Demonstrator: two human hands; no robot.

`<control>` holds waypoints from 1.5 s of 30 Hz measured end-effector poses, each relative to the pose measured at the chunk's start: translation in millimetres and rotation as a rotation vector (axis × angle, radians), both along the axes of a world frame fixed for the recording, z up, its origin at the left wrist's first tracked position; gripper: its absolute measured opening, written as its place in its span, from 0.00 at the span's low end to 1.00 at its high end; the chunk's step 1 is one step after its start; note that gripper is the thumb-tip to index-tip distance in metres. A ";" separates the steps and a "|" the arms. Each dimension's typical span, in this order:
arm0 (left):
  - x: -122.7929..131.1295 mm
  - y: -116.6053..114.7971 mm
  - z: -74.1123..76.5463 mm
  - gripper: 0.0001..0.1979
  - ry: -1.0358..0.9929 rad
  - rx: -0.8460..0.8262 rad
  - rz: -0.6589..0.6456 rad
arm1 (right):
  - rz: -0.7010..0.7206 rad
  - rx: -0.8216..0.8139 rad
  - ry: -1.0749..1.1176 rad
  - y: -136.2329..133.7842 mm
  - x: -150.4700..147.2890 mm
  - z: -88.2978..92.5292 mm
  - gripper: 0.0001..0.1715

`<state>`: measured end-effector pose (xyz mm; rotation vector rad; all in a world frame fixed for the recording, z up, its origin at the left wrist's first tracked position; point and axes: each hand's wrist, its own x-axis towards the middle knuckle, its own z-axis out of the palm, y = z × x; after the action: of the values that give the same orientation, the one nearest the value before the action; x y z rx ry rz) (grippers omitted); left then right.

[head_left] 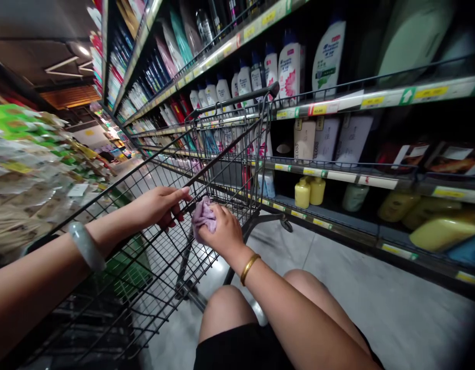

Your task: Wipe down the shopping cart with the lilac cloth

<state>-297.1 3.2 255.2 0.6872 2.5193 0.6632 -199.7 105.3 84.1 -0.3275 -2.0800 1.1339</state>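
A black wire shopping cart [160,267] stands in front of me, close to the shelves. My right hand [226,231] is closed around a crumpled purple cloth [203,218], holding it against the cart's wire side. To its left, my left hand [160,205] reaches across the wire mesh. Its fingers are loosely bent and apart, with nothing seen in them, and the fingertips are near the cart's bars. Whether they touch the wires I cannot tell.
Shelves [337,177] with shampoo bottles [289,67] run along the right. Yellow bottles [302,192] line the low shelf. Packaged goods [25,169] are stacked at the left. My bent knees [225,308] are below, above the grey floor [406,308]. One cart wheel [286,225] shows near the shelf base.
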 end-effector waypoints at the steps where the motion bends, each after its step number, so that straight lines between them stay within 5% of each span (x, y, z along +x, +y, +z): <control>1: 0.7 0.1 0.0 0.28 0.000 0.000 0.008 | 0.003 -0.015 -0.017 -0.7 0.9 -2.9 0.26; 10: -0.1 -2.9 -0.5 0.25 0.102 -0.036 0.024 | -0.005 0.030 0.240 -14.9 -10.2 16.1 0.27; 17: -9.3 0.5 1.9 0.28 0.069 -0.048 0.039 | 0.078 -0.017 -0.023 -21.7 -11.8 -2.1 0.27; 25: -28.0 8.0 -0.3 0.29 0.184 -0.096 0.062 | 0.018 -0.094 0.125 -11.4 -32.8 40.8 0.25; 32: -42.3 20.2 -0.8 0.27 0.287 -0.191 -0.041 | 0.077 -0.129 -0.097 -6.7 -42.9 4.8 0.25; 38: -64.8 28.8 9.8 0.17 0.435 -0.246 -0.063 | 0.053 -0.151 0.216 -12.5 -60.7 41.6 0.26; 45: -60.0 -18.9 21.2 0.23 0.149 -0.329 -0.124 | 0.131 -0.190 0.057 -25.1 -70.4 4.4 0.16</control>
<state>-357.1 -15.7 276.4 0.7855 2.6072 0.1513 -270.0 80.3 88.4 -0.2484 -1.9716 1.4071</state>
